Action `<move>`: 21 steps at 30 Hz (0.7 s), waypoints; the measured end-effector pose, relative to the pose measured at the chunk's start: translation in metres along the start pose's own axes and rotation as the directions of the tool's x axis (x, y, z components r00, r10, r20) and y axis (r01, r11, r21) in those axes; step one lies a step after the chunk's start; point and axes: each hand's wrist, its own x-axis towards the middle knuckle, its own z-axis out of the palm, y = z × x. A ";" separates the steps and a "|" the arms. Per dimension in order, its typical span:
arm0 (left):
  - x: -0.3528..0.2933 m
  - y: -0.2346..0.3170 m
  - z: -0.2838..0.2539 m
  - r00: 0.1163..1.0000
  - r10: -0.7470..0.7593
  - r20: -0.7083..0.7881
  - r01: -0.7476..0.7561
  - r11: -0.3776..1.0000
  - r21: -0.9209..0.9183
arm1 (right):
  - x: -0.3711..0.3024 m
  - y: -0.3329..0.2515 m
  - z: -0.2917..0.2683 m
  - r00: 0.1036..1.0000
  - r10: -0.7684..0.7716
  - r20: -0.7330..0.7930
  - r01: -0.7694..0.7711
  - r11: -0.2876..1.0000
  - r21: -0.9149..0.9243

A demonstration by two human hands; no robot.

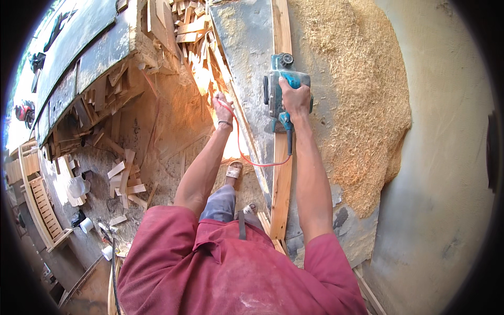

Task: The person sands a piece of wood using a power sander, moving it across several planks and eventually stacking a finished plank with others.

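A teal electric planer (274,97) rests on top of a long wooden plank (281,194) that runs away from me along the bench. My right hand (295,98) is closed around the planer's top handle. From the planer's back end a red power cord (243,149) loops down and across to the left. My left hand (223,107) is closed on that cord, held out over the bench's left edge. The plank shows bare wood both in front of and behind the planer.
A thick heap of wood shavings (362,100) covers the right of the grey bench (244,47), against a plain wall (441,157). Offcuts (191,29) pile up beyond the left edge, and more wood scraps (126,178) lie on the floor. A dark-topped table (89,47) stands far left.
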 end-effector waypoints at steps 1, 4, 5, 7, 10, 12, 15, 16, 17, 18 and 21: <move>0.017 -0.005 0.009 1.000 -0.006 -0.011 0.006 1.000 -0.021 | 0.006 -0.004 0.005 1.000 -0.016 0.006 0.016 1.000 0.004; 0.040 -0.010 0.043 0.987 0.115 -0.116 -0.100 0.987 0.122 | 0.026 -0.019 0.020 0.999 -0.052 -0.011 0.052 0.999 0.016; 0.035 -0.004 0.059 0.991 0.055 -0.119 -0.043 0.994 0.106 | 0.038 -0.016 0.023 0.996 -0.073 -0.047 0.074 0.997 0.023; 0.033 -0.004 0.070 0.974 0.091 -0.206 -0.029 0.957 0.289 | 0.058 -0.026 0.031 0.993 -0.099 -0.061 0.102 0.994 0.040; 0.014 0.014 0.080 0.979 0.014 -0.202 0.077 0.896 0.437 | 0.092 -0.032 0.034 0.990 -0.105 -0.093 0.103 0.994 -0.021; 0.013 0.016 0.075 0.976 0.032 -0.214 0.080 0.866 0.493 | 0.105 -0.050 0.039 0.997 -0.062 -0.040 0.061 0.998 -0.027; 0.014 0.014 0.077 0.972 0.094 -0.215 0.029 0.861 0.508 | 0.129 -0.074 0.041 1.000 -0.009 0.005 0.009 0.999 -0.036; 0.013 0.015 0.078 0.979 0.078 -0.187 0.030 0.857 0.515 | 0.138 -0.078 0.042 1.000 0.015 0.010 -0.015 0.999 -0.037; 0.013 0.017 0.076 0.984 0.065 -0.165 0.031 0.851 0.524 | 0.148 -0.083 0.045 1.000 0.005 0.011 -0.005 0.999 -0.033; 0.013 0.019 0.074 0.988 0.052 -0.143 0.033 0.846 0.532 | 0.158 -0.089 0.048 1.000 -0.005 0.012 0.005 1.000 -0.028; 0.015 0.013 0.074 0.981 0.080 -0.175 0.025 0.849 0.528 | 0.198 -0.106 0.063 1.000 -0.027 -0.015 0.026 0.998 -0.063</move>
